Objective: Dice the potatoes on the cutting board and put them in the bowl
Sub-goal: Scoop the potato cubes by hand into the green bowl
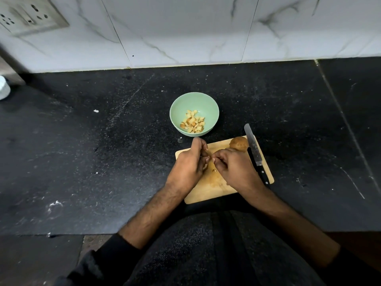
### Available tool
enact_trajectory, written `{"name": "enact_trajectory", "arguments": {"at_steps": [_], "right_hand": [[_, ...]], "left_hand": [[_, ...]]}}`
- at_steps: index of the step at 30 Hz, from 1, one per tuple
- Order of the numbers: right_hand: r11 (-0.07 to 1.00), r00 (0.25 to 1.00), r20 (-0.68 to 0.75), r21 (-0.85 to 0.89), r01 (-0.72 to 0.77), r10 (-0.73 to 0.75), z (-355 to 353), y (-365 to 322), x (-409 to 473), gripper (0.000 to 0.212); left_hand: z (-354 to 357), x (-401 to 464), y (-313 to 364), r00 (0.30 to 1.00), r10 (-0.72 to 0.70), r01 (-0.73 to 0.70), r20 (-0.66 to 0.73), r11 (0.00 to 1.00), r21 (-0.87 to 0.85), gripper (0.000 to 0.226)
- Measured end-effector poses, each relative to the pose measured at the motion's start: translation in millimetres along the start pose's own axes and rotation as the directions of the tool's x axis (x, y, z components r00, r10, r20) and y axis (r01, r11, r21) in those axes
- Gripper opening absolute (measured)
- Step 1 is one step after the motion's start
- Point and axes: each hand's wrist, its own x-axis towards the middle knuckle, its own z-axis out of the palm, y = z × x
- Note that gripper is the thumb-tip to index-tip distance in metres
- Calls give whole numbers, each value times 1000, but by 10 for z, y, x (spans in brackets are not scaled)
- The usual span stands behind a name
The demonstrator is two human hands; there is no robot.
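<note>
- The black stone counter (103, 162) carries everything, backed by a white marbled wall (185, 32) with a socket plate (26, 15) at the upper left.
- The wooden cutting board (208, 190) lies near the front edge, turned at an angle; both hands hover over its middle.
- The left hand (189, 164) and the right hand (233, 166) meet fingertip to fingertip, fingers curled inward as if gathering small pieces — what either actually holds is hidden, so I cannot tell.
- The green bowl (179, 108) stands just beyond the board and holds a small heap of diced potato (192, 121).
- A knife (255, 153) lies along the board's right side, untouched, black handle toward the person.
- One whole potato (239, 143) rests at the board's far corner, touching the blade.
</note>
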Motion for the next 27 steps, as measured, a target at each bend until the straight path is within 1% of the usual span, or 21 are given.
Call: {"name": "enact_trajectory", "arguments": {"at_steps": [2,3,5,7,9,11,12,14,16,18,20,22,24,25,27], "right_hand": [[999,1000,7,-46,-17,18,13,65,-7,15],[997,1000,23,-74,-8,10,22,86,-7,19],[995,999,43,-103,17,-13,19,94,-1,33],[995,1000,26,-98,-3,5,-9,93,8,39],[997,998,-16,-47,-61,60,-58,123,25,40],[997,996,-50,-36,-73,71,-100,180,35,40],[996,997,-52,-56,-68,65,-114,211,33,39],[991,997,-20,-114,-76,74,-114,234,9,34],[983,995,24,-161,-93,98,-64,188,-42,28],[975,991,64,-196,-104,118,7,117,-77,32],[970,988,93,-221,-102,125,56,59,-70,42],[986,988,111,-141,-93,109,92,23,-49,50],[996,991,98,-10,-92,92,105,12,-41,51],[996,994,68,35,-83,80,99,27,-34,48],[999,1000,24,48,-8,7,85,73,-13,41]], "left_hand": [[-3,30,-20,999,-40,40,8,999,35,28],[-7,42,-45,998,-60,60,5,997,50,28],[-12,54,-88,996,-94,94,-6,995,36,27],[-6,65,-106,991,-132,132,-7,991,-28,25],[-2,82,-106,987,-159,160,22,980,-117,21],[5,98,-91,985,-159,169,69,968,-187,16],[14,102,-83,985,-150,164,89,968,-191,15],[48,101,-93,984,-140,157,114,973,-168,19],[76,91,-142,978,-171,195,120,955,-224,23],[88,88,-194,974,-203,226,101,919,-323,25],[69,85,-205,969,-237,244,68,877,-414,25],[21,86,-227,958,-285,268,31,850,-453,23],[-18,81,-293,949,-316,279,-10,851,-445,22],[-35,76,-329,947,-321,282,-27,866,-414,22],[-81,53,-386,947,-319,294,-44,913,-284,19]]}}
